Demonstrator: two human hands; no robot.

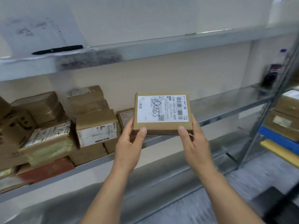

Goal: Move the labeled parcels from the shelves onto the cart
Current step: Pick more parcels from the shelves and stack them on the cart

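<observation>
We hold the flat cardboard parcel [162, 113] off the shelf [226, 110] with both hands — left hand [129, 141] and right hand [194, 139] gripping its near corners, thumbs on top — label up, probably so we can read it before carting.

Flat parcel [161, 129], between left hand [129, 143] and right hand [194, 141]: brown cardboard.
Shipping label [162, 109]: white, with black barcode stripes and a black handwritten scrawl.
Left of left hand: brown cartons [95, 120]; red parcel [47, 170]; pale green wrapped parcel [48, 151].
Above left hand: black pen [57, 49] on white paper [40, 29].
Right of right hand: blue slab [278, 136] with yellow slab [278, 149] beneath.
Shelf [226, 113]: grey metal.
</observation>
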